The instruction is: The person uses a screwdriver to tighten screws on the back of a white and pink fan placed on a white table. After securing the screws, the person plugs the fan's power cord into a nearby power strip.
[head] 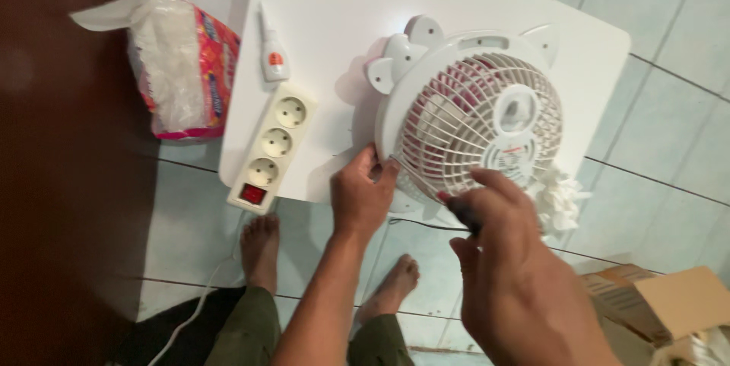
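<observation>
At the far left edge of the view, beside a dark brown surface, a pack of tissues [186, 69] in clear and pink wrapping lies on the pale tiled floor [669, 130], touching the left side of a low white table [334, 9]. On the table's left part a small white glue bottle [271, 53] with an orange label lies with its tip pointing away from the person, and just below it a cream power strip [273, 145] with three round sockets and a red switch hangs slightly over the near edge, its white cord running down to the floor. Under that edge the person's two bare feet rest on the tiles. Further right, the left hand [360, 197] has its fingers pinched on the near left rim of a small white fan [471, 111], which lies grille-up on the right half of the table with red blades showing through the wires. The right hand [502, 259] is closed around a dark-handled tool [461, 212], apparently a screwdriver, whose tip meets the fan's lower rim; the tip itself is too blurred to make out. Just right of the fan, a crumpled white tissue [561, 200] hangs at the table's edge, and an open cardboard box [669, 301] sits on the floor at the lower right.
</observation>
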